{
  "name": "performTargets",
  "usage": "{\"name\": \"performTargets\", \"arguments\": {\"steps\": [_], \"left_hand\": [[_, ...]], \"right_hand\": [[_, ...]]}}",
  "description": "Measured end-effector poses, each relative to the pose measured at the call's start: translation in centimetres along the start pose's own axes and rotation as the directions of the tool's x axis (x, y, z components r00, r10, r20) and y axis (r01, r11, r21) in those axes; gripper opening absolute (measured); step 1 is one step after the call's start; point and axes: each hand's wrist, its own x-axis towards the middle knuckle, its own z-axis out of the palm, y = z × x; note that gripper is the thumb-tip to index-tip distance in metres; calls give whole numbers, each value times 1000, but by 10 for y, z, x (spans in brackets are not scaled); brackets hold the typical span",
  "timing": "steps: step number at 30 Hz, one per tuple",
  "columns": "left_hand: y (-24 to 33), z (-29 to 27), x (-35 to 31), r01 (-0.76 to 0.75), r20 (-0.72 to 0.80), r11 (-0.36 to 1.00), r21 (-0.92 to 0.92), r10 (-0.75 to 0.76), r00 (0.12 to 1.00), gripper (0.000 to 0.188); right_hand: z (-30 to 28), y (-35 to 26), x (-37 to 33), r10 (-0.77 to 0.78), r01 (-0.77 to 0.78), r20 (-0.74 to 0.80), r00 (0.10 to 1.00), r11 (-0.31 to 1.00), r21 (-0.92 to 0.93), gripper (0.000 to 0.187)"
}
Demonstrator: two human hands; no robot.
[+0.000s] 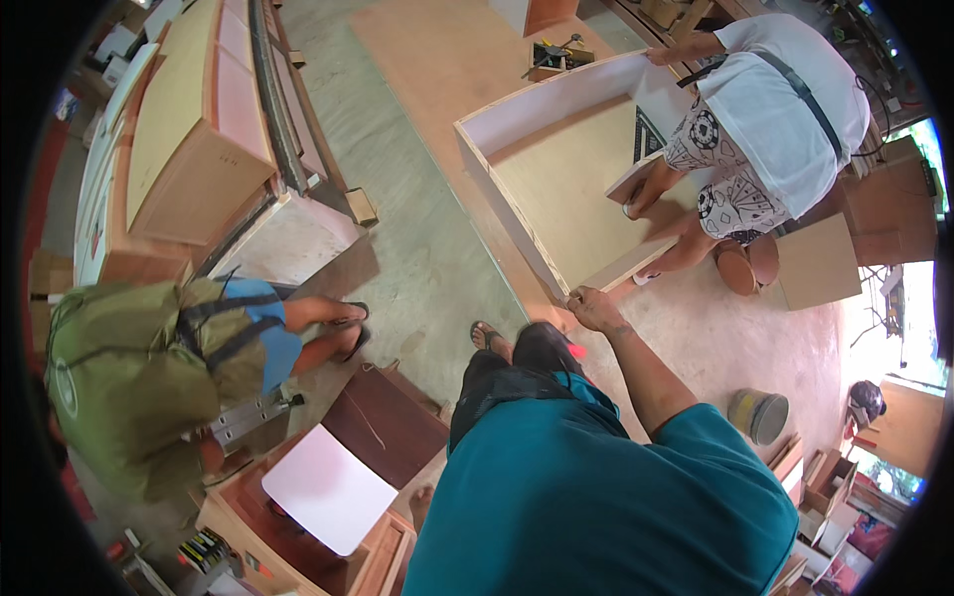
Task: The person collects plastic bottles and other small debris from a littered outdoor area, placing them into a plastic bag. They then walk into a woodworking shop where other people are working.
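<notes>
An open box-like wooden cabinet frame (519, 221), with pale inner walls and raw plywood edges, lies on a large plywood sheet (422, 62). My right hand (593, 308) is closed on its near corner. Across from me, a person in a white shirt (780, 124) stands bent at the frame's right side, one hand (658, 57) on its far corner. A black metal square (648, 136) lies inside the frame near that person's legs. My left hand and arm are out of view.
A wooden box of tools (559, 60) stands beyond the frame. At left, a person in olive (129, 377) bends near tall cabinets (189, 149). A drawer unit (238, 512) with a white panel (330, 490) lies nearer me. A bucket (758, 415) stands at right.
</notes>
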Motion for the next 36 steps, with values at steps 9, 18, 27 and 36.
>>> {"name": "performTargets", "arguments": {"steps": [9,18,27,36], "left_hand": [[517,-20,10,-618,34,773,143,620,784,32],[868,-18,21,-881,-65,459,113,889,454,27],[1061,-28,117,-878,-26,475,-52,878,477,25],[1259,-97,218,-834,-155,526,-165,821,549,26]], "right_hand": [[-10,-102,98,180,-179,75,981,984,-20,49],[-104,-255,340,37,-40,-27,999,994,-100,46],[-186,-585,527,-426,437,-128,896,897,71,41],[-171,-780,788,-522,521,33,853,845,-123,46]]}}
